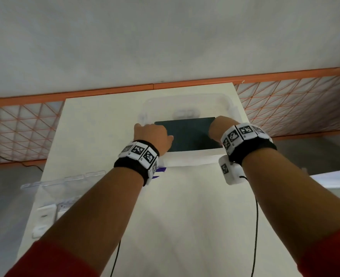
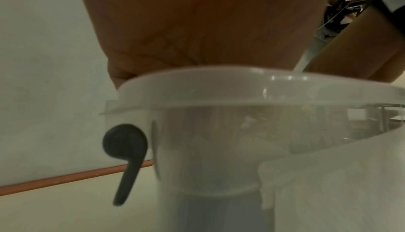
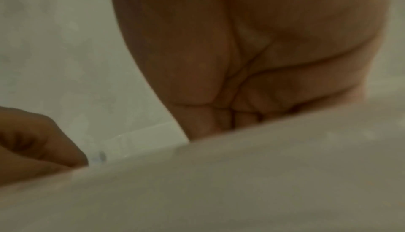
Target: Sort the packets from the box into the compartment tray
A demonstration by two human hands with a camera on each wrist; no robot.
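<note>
A clear plastic box [image 1: 221, 102] stands at the far end of the white table, with a dark green panel [image 1: 191, 134] on top and a white front edge below it. My left hand [image 1: 152, 134] grips its left side, thumb lying on the dark panel. My right hand [image 1: 218, 127] holds the right side, its fingers hidden behind the edge. In the left wrist view the palm lies over the box's clear rim [image 2: 219, 86], above a black latch [image 2: 126, 152]. The clear compartment tray [image 1: 65, 179] lies at the table's near left. No packet shows clearly.
A purple-and-white scrap [image 1: 162, 169] peeks out beside my left wrist. Small white pieces [image 1: 45, 214] sit at the tray's near end, over the table's left edge. An orange-framed wire mesh [image 1: 295, 100] runs behind the table. Black cables hang from both wrists.
</note>
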